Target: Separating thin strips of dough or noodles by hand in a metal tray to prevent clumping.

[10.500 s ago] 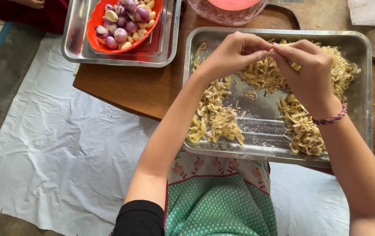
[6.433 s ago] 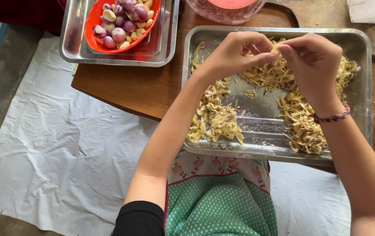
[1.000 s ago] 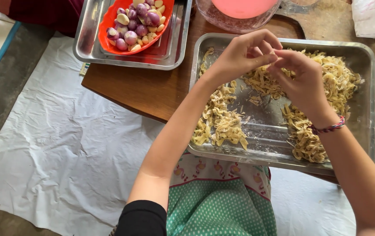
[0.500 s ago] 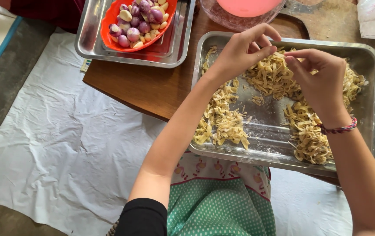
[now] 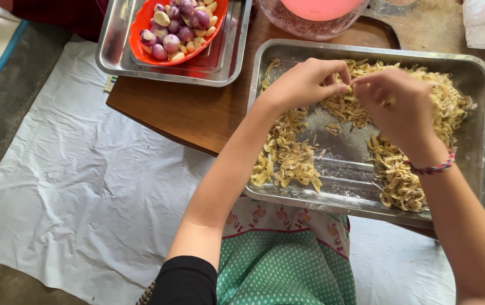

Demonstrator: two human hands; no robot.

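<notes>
A crumpled white sheet [image 5: 78,186] covers the floor at lower left. On the brown wooden table [image 5: 197,113], a dented rectangular steel tray [image 5: 480,113] at right holds pale, floury noodle strips [image 5: 288,158] in loose heaps. Above its middle, the left hand [image 5: 304,82] and right hand [image 5: 395,104] meet fingertip to fingertip, apparently pinching a few strips; half a second ago they were apart. Upper left, glossy shallots fill a red bowl [image 5: 152,14].

We cannot see what the right hand [image 5: 398,107] pinches; its blurred fingers [image 5: 367,85] hide it. The pink bowl [image 5: 319,14] is cut off by the top edge.
</notes>
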